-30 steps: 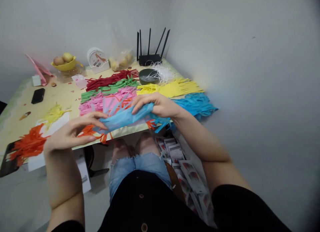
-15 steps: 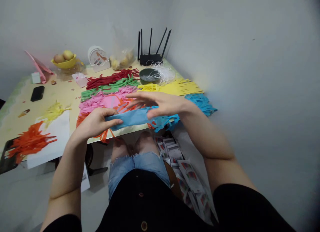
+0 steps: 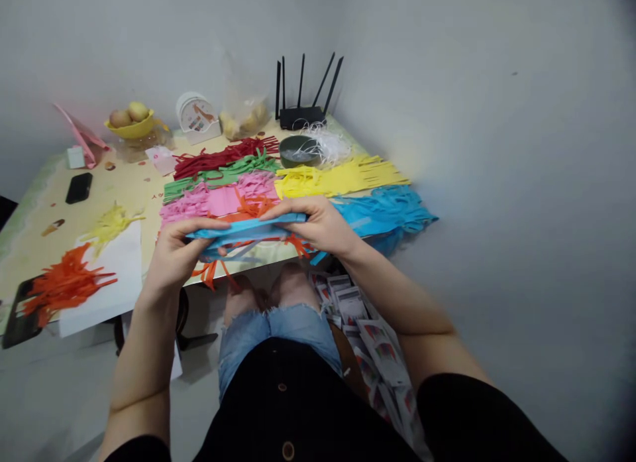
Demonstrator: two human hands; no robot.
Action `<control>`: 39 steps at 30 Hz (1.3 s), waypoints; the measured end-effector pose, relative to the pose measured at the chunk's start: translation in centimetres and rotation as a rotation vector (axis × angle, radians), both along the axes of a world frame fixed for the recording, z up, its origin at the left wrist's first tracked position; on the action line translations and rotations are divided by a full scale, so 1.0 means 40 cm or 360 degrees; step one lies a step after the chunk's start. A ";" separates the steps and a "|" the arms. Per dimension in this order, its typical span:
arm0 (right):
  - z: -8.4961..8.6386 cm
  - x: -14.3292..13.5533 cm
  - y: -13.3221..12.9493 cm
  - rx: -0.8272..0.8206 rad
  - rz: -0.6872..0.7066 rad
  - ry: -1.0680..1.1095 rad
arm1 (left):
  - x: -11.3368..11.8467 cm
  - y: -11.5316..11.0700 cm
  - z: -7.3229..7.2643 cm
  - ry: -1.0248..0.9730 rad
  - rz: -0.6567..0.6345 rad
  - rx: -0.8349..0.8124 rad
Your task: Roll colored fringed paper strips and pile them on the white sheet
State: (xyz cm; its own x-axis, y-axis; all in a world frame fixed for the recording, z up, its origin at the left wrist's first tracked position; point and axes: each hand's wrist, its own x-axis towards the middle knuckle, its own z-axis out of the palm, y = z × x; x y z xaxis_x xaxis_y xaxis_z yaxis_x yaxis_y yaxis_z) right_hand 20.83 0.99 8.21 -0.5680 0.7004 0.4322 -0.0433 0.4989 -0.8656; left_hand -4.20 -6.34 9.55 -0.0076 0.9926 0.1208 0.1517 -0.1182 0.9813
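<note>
A folded strip of blue tissue paper [image 3: 248,231] is stretched level above the table's front edge. My left hand [image 3: 181,246] pinches its left end between thumb and fingers. At the other end, my right hand [image 3: 318,227] is closed on it, thumb below and fingers above. Orange fringed paper [image 3: 256,207] lies just behind and under the strip. Beyond that is pink fringed paper [image 3: 223,200]. To the right of my right hand, more blue fringed paper [image 3: 387,209] spreads over the table's corner.
Yellow fringed paper [image 3: 348,177], green [image 3: 213,177] and dark red bundles [image 3: 226,156] lie farther back. Behind stand a green bowl [image 3: 298,150] with white string and a black router [image 3: 302,117]. An orange tassel [image 3: 69,283] and a phone [image 3: 79,187] are at left. Packets [image 3: 377,343] fill the floor at right.
My right hand has come down and left from hovering over the blue tissue paper and now grips its right end. The strip has turned edge-on, apart from the blue fringe on the table.
</note>
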 end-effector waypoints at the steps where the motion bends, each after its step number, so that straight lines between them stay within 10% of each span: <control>1: -0.004 0.000 0.001 -0.0034 0.0041 0.0043 | 0.005 -0.002 -0.001 -0.0076 -0.0022 0.0025; 11: -0.009 0.003 0.006 -0.0037 0.0182 0.0075 | 0.024 -0.022 0.010 0.0254 -0.0038 0.0334; 20: -0.001 -0.011 -0.033 0.0331 -0.0363 -0.0193 | 0.046 -0.018 0.000 0.0930 0.0264 0.0501; 32: -0.020 -0.017 -0.024 -0.0273 -0.0114 0.0216 | 0.052 -0.012 -0.031 -0.0267 0.0138 0.0042; 39: -0.030 -0.018 -0.012 -0.0303 -0.0109 0.0132 | 0.051 -0.015 -0.030 0.0082 0.0093 0.0241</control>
State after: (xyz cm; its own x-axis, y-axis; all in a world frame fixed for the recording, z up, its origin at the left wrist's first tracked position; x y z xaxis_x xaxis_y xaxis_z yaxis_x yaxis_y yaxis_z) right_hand 20.12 0.51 7.00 -0.4844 0.8095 0.3317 -0.0897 0.3312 -0.9393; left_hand -2.15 -6.92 8.36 -0.0548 0.9611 0.2708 0.2124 -0.2538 0.9436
